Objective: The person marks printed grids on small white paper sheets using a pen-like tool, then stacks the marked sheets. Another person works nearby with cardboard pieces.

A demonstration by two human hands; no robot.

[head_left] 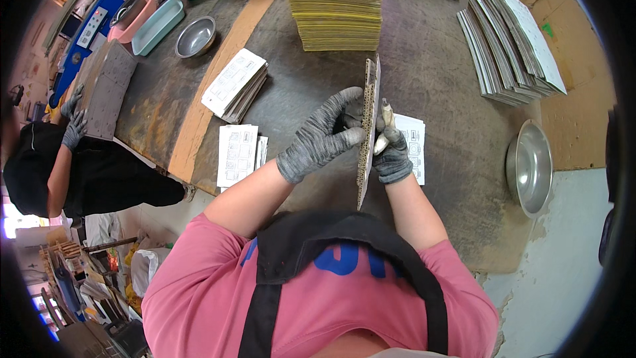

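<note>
- Steady the cardboard (366, 142) upright over the worktop (457, 152)
- Brace its left side with left hand (319, 136), spread wide
- Press evenly opposite with right hand (395, 157); cannot tell how tightly closed

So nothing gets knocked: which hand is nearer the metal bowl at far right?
Right. The right hand is left of the metal bowl, well apart from it; the left hand is farther left, across the cardboard from the right hand.

I see blue lettering (324, 262) on the pink shirt (318, 301), lower centre; print on the centre-left white stacks (235, 79) is unreadable.
</note>
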